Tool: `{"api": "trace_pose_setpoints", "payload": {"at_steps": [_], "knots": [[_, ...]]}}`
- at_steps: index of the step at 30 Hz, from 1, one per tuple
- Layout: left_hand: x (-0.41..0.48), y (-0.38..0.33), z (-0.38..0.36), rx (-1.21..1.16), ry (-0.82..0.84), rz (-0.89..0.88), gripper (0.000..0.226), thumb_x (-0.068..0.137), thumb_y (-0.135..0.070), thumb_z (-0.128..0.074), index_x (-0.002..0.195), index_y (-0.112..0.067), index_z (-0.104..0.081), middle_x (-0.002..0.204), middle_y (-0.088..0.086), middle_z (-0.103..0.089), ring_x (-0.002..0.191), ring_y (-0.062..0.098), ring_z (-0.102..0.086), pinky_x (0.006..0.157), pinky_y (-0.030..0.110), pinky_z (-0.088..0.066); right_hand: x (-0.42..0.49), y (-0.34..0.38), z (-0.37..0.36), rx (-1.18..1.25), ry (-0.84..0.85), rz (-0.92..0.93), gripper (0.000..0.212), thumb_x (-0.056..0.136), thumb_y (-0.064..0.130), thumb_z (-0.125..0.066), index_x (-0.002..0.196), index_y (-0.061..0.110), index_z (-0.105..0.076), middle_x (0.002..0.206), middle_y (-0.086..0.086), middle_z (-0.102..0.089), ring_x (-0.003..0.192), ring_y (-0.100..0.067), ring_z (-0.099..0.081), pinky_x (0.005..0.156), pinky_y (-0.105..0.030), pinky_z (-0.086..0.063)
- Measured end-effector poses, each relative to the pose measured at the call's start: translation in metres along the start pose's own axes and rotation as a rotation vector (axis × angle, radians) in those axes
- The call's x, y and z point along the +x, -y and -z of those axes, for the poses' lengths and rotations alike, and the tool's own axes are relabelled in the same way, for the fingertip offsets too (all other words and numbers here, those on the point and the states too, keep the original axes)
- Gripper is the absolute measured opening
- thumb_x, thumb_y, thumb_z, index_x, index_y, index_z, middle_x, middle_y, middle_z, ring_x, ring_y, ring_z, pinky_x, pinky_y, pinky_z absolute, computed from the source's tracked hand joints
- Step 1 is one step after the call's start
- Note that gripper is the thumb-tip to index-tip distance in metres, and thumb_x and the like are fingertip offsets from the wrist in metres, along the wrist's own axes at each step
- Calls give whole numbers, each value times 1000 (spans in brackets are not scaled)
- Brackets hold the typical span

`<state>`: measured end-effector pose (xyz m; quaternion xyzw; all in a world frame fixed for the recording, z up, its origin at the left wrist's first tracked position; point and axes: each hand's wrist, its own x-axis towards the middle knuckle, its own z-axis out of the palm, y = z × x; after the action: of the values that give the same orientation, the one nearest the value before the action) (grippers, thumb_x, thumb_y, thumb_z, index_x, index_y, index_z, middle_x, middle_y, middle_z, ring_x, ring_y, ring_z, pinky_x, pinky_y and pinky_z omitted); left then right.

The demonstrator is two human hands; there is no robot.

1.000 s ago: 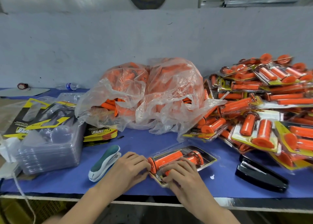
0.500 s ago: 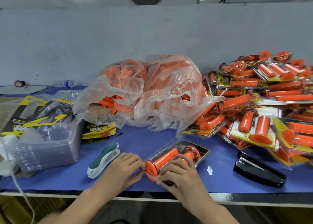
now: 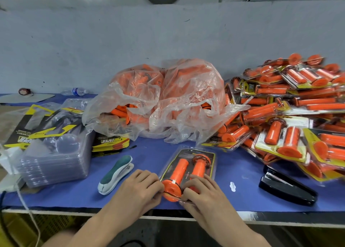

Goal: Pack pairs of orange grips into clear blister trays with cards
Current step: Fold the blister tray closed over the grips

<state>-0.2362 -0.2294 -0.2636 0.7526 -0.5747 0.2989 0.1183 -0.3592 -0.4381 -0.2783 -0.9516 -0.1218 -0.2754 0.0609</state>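
Note:
A clear blister tray (image 3: 188,164) with a black and yellow card and two orange grips (image 3: 179,174) lies on the blue table near the front edge, its length pointing away from me. My left hand (image 3: 139,188) pinches the tray's near left corner beside the flange of the left grip. My right hand (image 3: 200,192) covers the near end of the right grip and grips the tray's near edge with curled fingers.
A stack of empty clear trays (image 3: 54,164) and printed cards (image 3: 111,141) sit at the left. A teal and white stapler (image 3: 116,174) lies beside my left hand, a black stapler (image 3: 287,188) at the right. Plastic bags of loose grips (image 3: 164,101) stand behind; packed trays (image 3: 291,119) pile up at the right.
The tray has been turned from slanting to the right to pointing nearly straight away from me. Both hands stayed on its near end.

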Motion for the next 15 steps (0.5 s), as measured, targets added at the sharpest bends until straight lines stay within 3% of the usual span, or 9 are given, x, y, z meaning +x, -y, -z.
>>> {"api": "trace_pose_setpoints", "payload": {"at_steps": [2,5,9,11,15], "knots": [[-7,-1,4,-37,-18,-19,7,89,-20,-65,83,-21,-61,85,-9,-56,75,14,-51,70,25,-44,-3,-5,-1,89,-1,16,9,94,42,-59,93,36,-54,112,19,-58,124,-8,-53,112,-40,-38],[-22,-3,2,-87,-12,-70,12,93,-30,-66,85,-23,-60,89,-11,-57,81,9,-51,78,19,-42,-3,-15,-5,217,57,15,17,101,53,-42,95,39,-51,124,26,-52,134,-1,-39,118,-35,-18],[-23,-6,-9,-95,68,-56,11,95,-37,-64,93,-28,-58,98,-11,-58,86,6,-50,79,17,-43,-5,-38,-6,540,151,-71,6,96,41,-58,91,38,-58,128,27,-55,138,-3,-34,112,-25,-29],[-13,-3,-12,-71,86,-73,10,94,-32,-65,93,-29,-55,100,-12,-57,85,6,-47,83,17,-40,-4,-49,-2,616,212,-118,12,94,32,-64,90,43,-59,128,24,-57,140,-5,-31,110,-26,-33],[11,2,-23,-67,67,-122,7,96,-23,-61,93,-27,-57,96,-11,-58,81,10,-52,82,22,-41,2,-70,6,456,144,-86,9,92,30,-64,88,36,-60,123,23,-58,130,-1,-40,104,-23,-34]]}}
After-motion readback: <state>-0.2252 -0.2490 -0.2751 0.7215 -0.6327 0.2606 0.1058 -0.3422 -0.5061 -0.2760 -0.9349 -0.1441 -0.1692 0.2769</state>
